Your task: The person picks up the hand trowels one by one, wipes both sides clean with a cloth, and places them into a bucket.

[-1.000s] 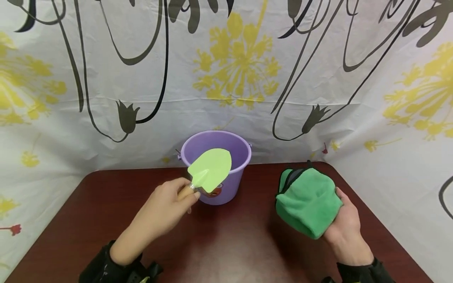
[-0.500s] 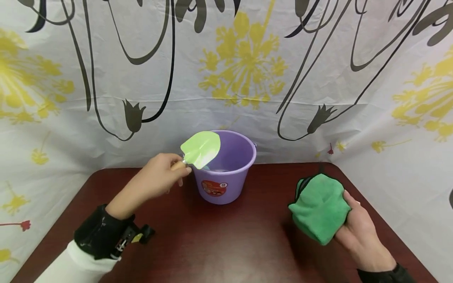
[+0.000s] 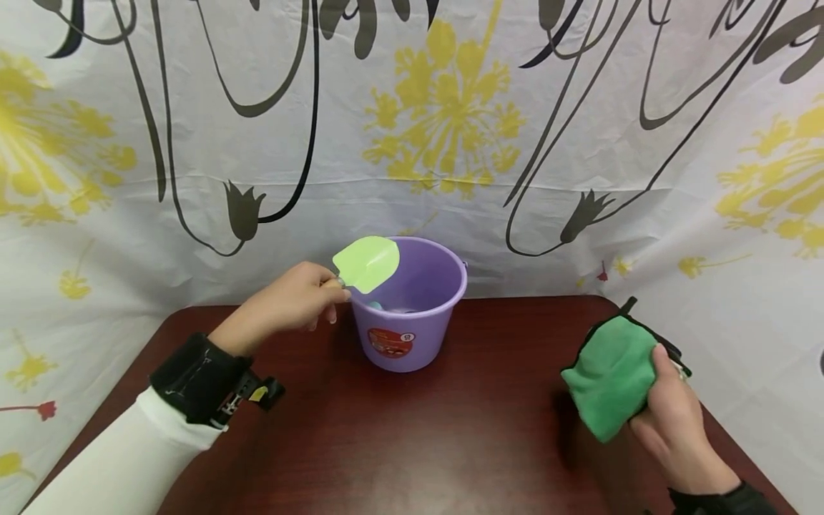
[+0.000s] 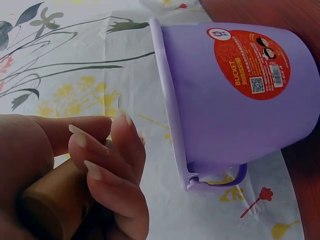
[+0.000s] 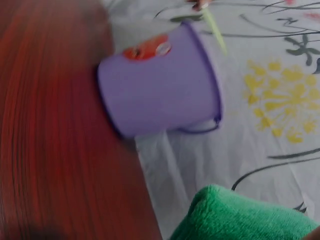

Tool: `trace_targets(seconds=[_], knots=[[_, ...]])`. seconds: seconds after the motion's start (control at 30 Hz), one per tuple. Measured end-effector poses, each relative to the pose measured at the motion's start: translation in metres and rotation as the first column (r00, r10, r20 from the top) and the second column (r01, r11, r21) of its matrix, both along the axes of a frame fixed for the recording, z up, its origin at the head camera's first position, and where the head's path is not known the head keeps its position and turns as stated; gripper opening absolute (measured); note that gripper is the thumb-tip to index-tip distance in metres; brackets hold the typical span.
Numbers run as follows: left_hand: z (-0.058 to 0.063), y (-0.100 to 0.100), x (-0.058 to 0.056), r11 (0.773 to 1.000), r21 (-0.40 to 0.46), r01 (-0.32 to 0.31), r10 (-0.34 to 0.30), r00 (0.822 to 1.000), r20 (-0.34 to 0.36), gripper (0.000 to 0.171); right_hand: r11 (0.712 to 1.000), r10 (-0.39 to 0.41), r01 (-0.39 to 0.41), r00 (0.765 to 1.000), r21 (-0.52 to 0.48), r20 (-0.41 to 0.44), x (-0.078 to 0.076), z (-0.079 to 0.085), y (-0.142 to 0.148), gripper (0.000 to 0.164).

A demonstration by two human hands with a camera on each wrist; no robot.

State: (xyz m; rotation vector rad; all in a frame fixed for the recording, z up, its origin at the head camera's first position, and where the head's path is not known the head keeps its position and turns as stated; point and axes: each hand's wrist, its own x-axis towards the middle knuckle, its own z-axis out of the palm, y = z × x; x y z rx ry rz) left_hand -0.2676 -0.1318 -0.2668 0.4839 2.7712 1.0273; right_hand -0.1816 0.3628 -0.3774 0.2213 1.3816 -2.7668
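My left hand point(image 3: 290, 300) grips a small garden trowel by its wooden handle point(image 4: 57, 197), fingers curled round it. The trowel's light green blade point(image 3: 368, 263) points right, overlapping the left rim of the purple bucket point(image 3: 412, 342) in the head view. Something small and pale teal point(image 3: 375, 306) shows inside the bucket. Off to the right, my right hand point(image 3: 676, 418) holds a green fabric pouch point(image 3: 614, 372) with black trim, thumb pressed on its near face. Only a corner of the green pouch point(image 5: 245, 215) shows in the right wrist view.
The bucket stands upright near the back edge of the dark red-brown table point(image 3: 412, 443). Behind it and at both sides hangs a white sheet point(image 3: 438, 207) printed with yellow and grey flowers. The bucket's purple handle point(image 4: 220, 182) hangs down its side.
My left hand has carried the trowel up and slightly away, from in front of the bucket to its left rim. My right hand has moved right, turning the pouch.
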Motion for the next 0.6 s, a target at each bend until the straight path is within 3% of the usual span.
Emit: trace_targets(seconds=[0.07,0.13,0.2,0.47,0.6], knots=[[0.0,0.002,-0.003,1.0,-0.019,-0.002,0.002,1.0,0.001,0.031,0.988,-0.126,0.114,0.985,0.108,0.114,-0.001,0.005,-0.001,0.048],[0.0,0.004,-0.005,0.999,-0.047,-0.009,0.009,1.0,-0.002,0.033,0.962,-0.246,0.214,0.949,0.168,0.197,-0.004,0.009,-0.001,0.048],[0.0,0.007,-0.007,0.996,-0.083,-0.024,0.024,1.0,-0.01,0.036,0.932,-0.333,0.283,0.915,0.229,0.226,-0.004,0.011,-0.001,0.044],[0.001,0.02,-0.011,0.979,-0.195,-0.055,0.045,0.997,-0.055,0.031,0.769,-0.522,0.387,0.839,0.509,0.152,-0.006,0.003,-0.006,0.039],[0.002,0.025,-0.011,0.959,-0.272,-0.078,0.055,0.994,-0.092,0.03,0.682,-0.563,0.394,0.821,0.616,0.098,-0.008,-0.002,-0.006,0.044]])
